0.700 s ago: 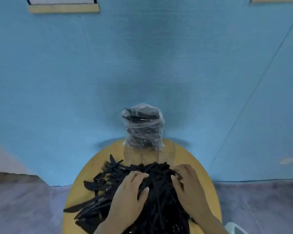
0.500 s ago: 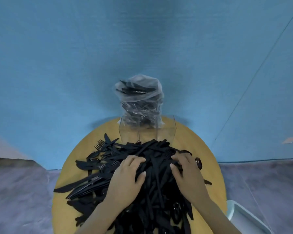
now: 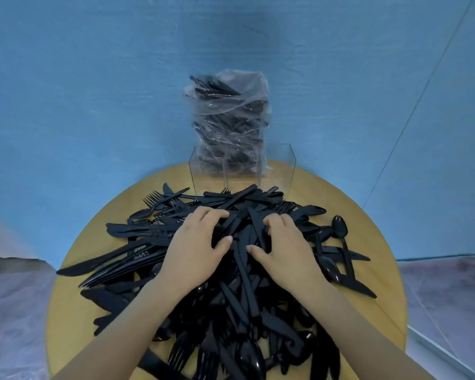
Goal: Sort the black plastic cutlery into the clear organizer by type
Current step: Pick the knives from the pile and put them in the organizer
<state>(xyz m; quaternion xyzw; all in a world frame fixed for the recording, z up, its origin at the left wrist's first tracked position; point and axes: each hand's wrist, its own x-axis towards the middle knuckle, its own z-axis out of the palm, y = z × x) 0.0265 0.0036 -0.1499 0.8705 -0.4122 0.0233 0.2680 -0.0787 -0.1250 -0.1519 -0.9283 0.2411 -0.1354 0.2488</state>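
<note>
- At the near edge, forks [image 3: 187, 352] and a spoon [image 3: 254, 360] are seen at the front of a large heap of black plastic cutlery [image 3: 239, 297], which is spread over most of a round yellow tabletop [image 3: 66, 305].
- The left hand [image 3: 195, 250] is laid palm-down on the middle of the heap, its fingers bent over the pieces and its thumb stretched toward the centre; whether any single piece is gripped cannot be told.
- The right hand [image 3: 284, 249] is laid just beside it on the same heap, fingers likewise bent into the cutlery; the two hands are close together but not touching, with a few knife handles seen between the thumbs.
- Knives [image 3: 104, 266] are fanned out to the left of the heap, and loose spoons [image 3: 339, 231] are lying to the right of it.
- Behind the heap, a clear organizer [image 3: 283, 171] with upright dividers is set at the far edge of the tabletop.
- A clear plastic bag [image 3: 228, 119] packed with more black cutlery is stood upright at the organizer, rising well above its walls.
- A blue wall [image 3: 93, 78] is seen beyond everything.
</note>
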